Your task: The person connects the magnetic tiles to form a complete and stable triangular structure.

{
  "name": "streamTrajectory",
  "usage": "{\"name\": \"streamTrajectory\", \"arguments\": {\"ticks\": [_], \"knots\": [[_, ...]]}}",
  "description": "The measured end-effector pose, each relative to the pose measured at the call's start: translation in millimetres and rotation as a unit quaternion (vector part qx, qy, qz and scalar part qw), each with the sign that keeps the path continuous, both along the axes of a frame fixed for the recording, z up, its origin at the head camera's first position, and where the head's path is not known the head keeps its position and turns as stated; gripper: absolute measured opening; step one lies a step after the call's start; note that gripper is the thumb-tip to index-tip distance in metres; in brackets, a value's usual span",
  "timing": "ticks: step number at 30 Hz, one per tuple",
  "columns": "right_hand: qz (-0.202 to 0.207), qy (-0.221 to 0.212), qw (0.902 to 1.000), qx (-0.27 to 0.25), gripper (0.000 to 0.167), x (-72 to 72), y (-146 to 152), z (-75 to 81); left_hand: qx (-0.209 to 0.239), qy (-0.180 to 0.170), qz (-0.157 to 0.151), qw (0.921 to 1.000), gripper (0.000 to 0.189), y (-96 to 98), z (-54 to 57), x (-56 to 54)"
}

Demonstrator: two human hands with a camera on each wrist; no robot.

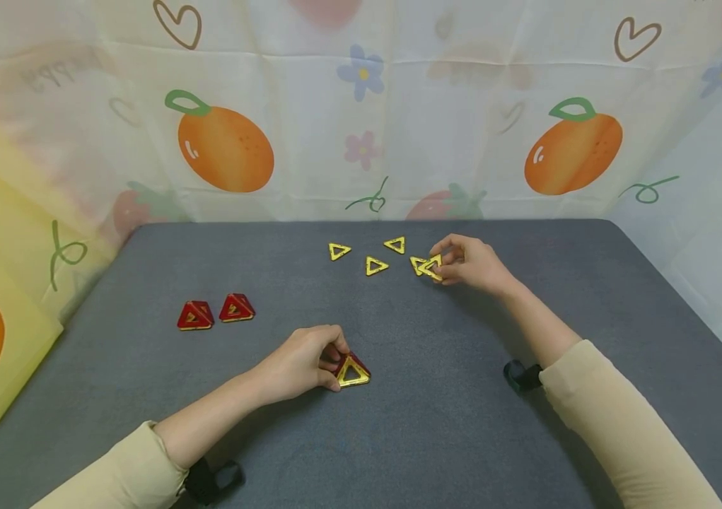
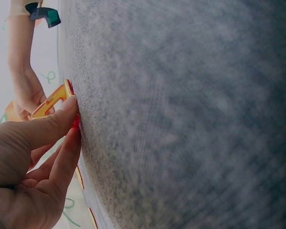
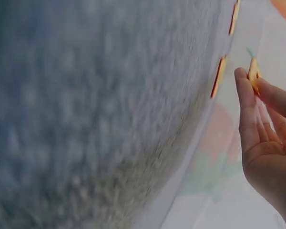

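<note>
My left hand (image 1: 300,364) holds a small piece made of triangular magnetic tiles (image 1: 354,382), with a yellow-edged open triangle in front and red behind. It rests on the table, and the fingers cover its left side. Farther back, my right hand (image 1: 472,261) pinches a yellow triangular tile (image 3: 253,71) between thumb and fingers, raised off the table in the right wrist view. A flat yellow triangle (image 1: 414,262) lies partly behind that tile in the head view. To the left stand two red pyramids (image 1: 195,311) (image 1: 237,307) with yellow lower edges.
Three more yellow triangles (image 1: 332,251) (image 1: 368,266) (image 1: 402,245) lie flat near the far edge of the grey table (image 1: 437,424). A printed cloth (image 1: 310,141) with oranges and flowers hangs behind the table and along its sides.
</note>
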State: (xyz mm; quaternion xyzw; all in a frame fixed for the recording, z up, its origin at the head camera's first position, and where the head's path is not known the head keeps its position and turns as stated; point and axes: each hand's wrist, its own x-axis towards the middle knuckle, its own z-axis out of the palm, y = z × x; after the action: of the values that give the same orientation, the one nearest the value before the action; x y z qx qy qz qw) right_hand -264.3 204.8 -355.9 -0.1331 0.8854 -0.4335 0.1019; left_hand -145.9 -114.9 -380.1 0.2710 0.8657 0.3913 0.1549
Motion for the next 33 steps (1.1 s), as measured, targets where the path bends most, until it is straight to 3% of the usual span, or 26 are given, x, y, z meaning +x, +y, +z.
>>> {"name": "streamTrajectory", "arguments": {"ticks": [15,26,33], "knots": [[0.089,-0.023,0.9957,0.014,0.02,22.9,-31,2.3,0.0,0.003,0.0,1.0,0.037,0.2,-1.0,-0.6],[0.177,-0.021,0.9832,0.038,0.019,40.7,-48,5.4,-0.012,0.011,0.005,0.9999,0.037,0.8,0.1,-1.2],[0.23,0.016,0.9712,0.06,0.01,52.0,-58,7.3,-0.013,0.011,0.009,0.9998,0.038,1.3,-0.3,-1.2]]}}
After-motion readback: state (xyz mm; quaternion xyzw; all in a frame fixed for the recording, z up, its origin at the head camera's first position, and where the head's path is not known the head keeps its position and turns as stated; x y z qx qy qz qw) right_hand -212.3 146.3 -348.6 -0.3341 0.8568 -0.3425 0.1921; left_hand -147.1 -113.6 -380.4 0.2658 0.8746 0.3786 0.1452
